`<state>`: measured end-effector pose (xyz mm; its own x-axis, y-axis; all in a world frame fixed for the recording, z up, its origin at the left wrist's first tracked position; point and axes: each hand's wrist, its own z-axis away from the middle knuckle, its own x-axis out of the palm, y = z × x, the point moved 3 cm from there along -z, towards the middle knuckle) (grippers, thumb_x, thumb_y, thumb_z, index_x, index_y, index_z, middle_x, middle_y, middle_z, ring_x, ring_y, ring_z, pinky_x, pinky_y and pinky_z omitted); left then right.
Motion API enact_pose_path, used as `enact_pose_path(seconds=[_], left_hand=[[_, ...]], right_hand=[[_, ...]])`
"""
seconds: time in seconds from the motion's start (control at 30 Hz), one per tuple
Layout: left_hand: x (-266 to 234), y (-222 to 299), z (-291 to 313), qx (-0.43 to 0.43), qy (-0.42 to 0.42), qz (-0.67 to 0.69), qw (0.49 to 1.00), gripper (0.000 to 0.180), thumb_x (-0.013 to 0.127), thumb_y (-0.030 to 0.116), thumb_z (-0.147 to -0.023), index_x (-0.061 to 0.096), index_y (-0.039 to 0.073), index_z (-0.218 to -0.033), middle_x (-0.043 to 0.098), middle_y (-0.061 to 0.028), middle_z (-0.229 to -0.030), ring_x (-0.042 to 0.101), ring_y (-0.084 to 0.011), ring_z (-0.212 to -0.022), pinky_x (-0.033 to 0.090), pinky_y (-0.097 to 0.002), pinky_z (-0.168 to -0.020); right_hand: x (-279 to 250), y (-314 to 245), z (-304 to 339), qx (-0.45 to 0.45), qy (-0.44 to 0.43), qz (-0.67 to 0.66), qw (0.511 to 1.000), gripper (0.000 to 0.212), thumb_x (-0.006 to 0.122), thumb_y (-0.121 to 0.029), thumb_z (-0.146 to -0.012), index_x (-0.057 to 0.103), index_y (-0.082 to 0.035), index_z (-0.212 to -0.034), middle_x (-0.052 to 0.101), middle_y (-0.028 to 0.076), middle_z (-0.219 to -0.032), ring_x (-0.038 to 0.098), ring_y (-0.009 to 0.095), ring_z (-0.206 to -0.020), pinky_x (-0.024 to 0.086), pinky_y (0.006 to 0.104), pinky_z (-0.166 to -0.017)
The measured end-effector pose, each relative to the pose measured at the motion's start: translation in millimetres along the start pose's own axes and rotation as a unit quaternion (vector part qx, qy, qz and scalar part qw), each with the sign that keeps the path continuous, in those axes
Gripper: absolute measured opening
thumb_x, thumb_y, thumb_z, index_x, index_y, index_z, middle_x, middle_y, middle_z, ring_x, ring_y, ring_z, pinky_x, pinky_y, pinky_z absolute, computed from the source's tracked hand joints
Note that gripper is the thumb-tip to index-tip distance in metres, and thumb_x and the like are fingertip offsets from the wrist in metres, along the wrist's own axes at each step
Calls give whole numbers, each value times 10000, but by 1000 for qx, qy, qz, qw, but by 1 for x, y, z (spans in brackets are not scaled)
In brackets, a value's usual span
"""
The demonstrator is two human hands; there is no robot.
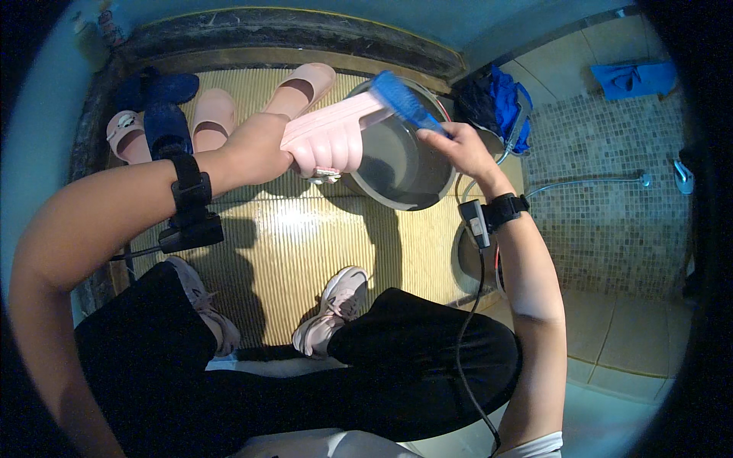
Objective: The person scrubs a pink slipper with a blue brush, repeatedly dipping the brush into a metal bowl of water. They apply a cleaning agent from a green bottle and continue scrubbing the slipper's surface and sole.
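Observation:
My left hand point(256, 156) is closed around the heel end of a pink slipper point(324, 137). The slipper is turned on its side, its ridged upper facing down and a small white charm hanging from it. In my right hand point(467, 151) is the handle of a blue scrub brush point(398, 98). The slightly blurred brush head is at the toe end of the slipper's sole. Both are held over a round grey basin point(416, 200) with liquid in it, which stands on the ribbed yellowish floor mat point(305, 252).
Left of the basin are more pink slippers point(214, 114) and dark blue slippers point(168, 126). A blue and black bag point(508, 107) lies behind my right hand. A metal hose point(588, 182) runs to the tiled area. A dark cable point(460, 343) hangs from my right wrist strap.

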<state>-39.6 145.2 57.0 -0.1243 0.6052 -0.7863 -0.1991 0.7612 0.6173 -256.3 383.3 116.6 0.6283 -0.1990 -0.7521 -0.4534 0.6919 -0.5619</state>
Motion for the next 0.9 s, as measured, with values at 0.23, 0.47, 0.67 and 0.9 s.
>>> enact_pose_path(seconds=[0.23,0.47,0.67,0.9], left_hand=[[-2,8,3,-12,-30,-2,999,262,641,88,-728,627,-90,-920,644,-282,-881,640,-401,-858,510,-435,-770],[-7,13,2,-26,-32,22,999,263,647,88,-731,632,-81,-932,650,-271,-872,649,-381,-844,514,-416,-758],[2,9,-5,-23,-172,280,944,337,675,117,-747,632,-72,-1023,670,-183,-896,656,-267,-832,508,-337,-760],[37,-23,-12,-186,-193,396,878,462,660,215,-821,525,-33,-1186,650,-165,-974,644,-218,-827,499,-300,-719]], right_hand=[[42,-15,14,-76,-83,44,993,516,667,-505,-837,681,10,-806,597,81,-632,516,130,-588,448,321,-563],[12,4,4,-15,40,-70,997,531,649,-508,-853,664,13,-751,581,13,-627,522,98,-601,443,294,-560],[-4,39,1,48,128,-135,981,481,677,-505,-839,598,-72,-644,507,-39,-576,429,44,-522,321,223,-476],[3,33,6,63,127,-199,970,482,672,-510,-843,534,-106,-619,445,-68,-520,366,38,-412,242,212,-395]])
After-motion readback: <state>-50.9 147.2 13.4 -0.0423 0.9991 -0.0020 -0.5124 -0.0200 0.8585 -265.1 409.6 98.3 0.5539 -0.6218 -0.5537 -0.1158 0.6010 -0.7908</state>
